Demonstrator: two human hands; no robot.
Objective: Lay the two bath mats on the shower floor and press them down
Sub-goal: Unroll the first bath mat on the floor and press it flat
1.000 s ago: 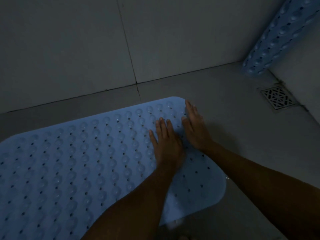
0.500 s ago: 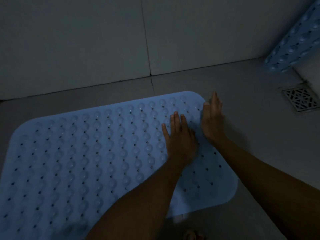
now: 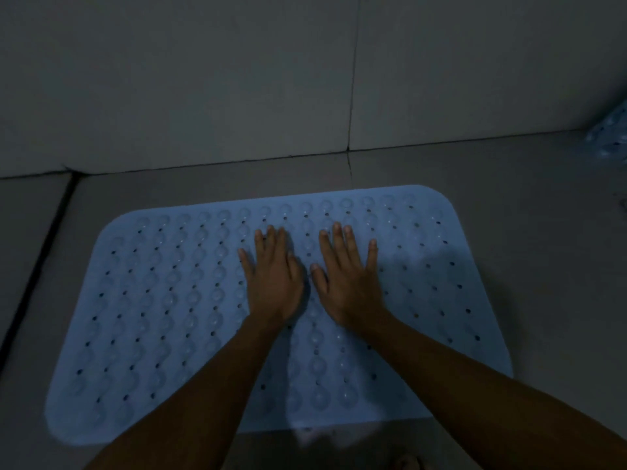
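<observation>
A light blue bath mat (image 3: 163,300) with rows of round bumps and small holes lies flat on the grey shower floor (image 3: 543,232). My left hand (image 3: 273,278) and my right hand (image 3: 349,283) rest palm down side by side on the mat's middle, fingers spread and pointing toward the wall. Neither hand holds anything. A second blue mat (image 3: 610,137) shows only as a small piece at the right edge, leaning where floor meets wall.
A tiled wall (image 3: 203,79) stands just behind the mat. A dark groove (image 3: 37,269) runs along the floor at the left. Toes (image 3: 407,463) show at the bottom edge, near the mat's front side.
Both hands have moved left from the mat's right end to its middle. The view has swung left, so the floor drain is out of sight and the second mat is nearly gone.
</observation>
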